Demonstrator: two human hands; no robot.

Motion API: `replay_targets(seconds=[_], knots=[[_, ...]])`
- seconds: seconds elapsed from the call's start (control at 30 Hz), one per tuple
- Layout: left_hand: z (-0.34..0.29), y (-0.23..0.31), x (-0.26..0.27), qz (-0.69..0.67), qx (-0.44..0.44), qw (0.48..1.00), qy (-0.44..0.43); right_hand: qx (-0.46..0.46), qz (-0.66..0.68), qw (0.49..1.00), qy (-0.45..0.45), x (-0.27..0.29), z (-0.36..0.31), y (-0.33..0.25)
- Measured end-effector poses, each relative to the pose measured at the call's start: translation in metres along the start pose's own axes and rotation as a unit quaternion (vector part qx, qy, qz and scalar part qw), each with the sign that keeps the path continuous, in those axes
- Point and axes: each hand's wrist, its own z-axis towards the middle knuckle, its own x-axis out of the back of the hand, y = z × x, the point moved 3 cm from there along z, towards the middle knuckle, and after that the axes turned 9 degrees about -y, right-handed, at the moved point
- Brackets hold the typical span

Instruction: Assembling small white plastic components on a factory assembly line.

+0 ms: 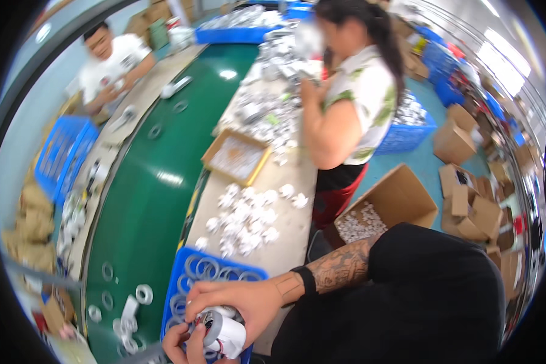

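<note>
Both my hands are together at the bottom, over a blue crate of grey rings. My right hand [249, 303] reaches in from the right, its fingers wrapped round a white cylindrical plastic housing [231, 337]. The housing is tilted, with a grey rim and a dark inside at its upper left end. My left hand [185, 347] shows only its fingers, pressed against that end. Its palm is out of the picture. Grey rings [204, 267] lie in the blue crate [181, 259], partly covered by my hands. Small white plastic parts [242, 218] are heaped on the bench just beyond the crate.
A green conveyor belt [145, 212] runs along the left, carrying loose rings and white parts. A yellow-edged box [237, 156] stands on the bench [294, 206]. One co-worker [352, 91] stands ahead; another [112, 67] sits across the belt. An open carton [400, 194] is at the right.
</note>
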Motion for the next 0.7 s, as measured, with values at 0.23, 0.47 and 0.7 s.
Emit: replay_targets(seconds=[0.23,0.47,0.7], knots=[[0.047,0.023,-0.026,-0.063,0.076,0.987,-0.129,-0.146,0.312,0.925,0.159,0.054,-0.071,0.005],[-0.051,-0.065,-0.024,0.001,0.189,0.98,-0.06,-0.171,0.177,0.909,0.336,0.209,-0.069,0.013],[-0.178,-0.115,0.0,0.068,0.397,0.914,0.048,-0.234,0.236,0.875,0.353,0.234,0.031,0.1]])
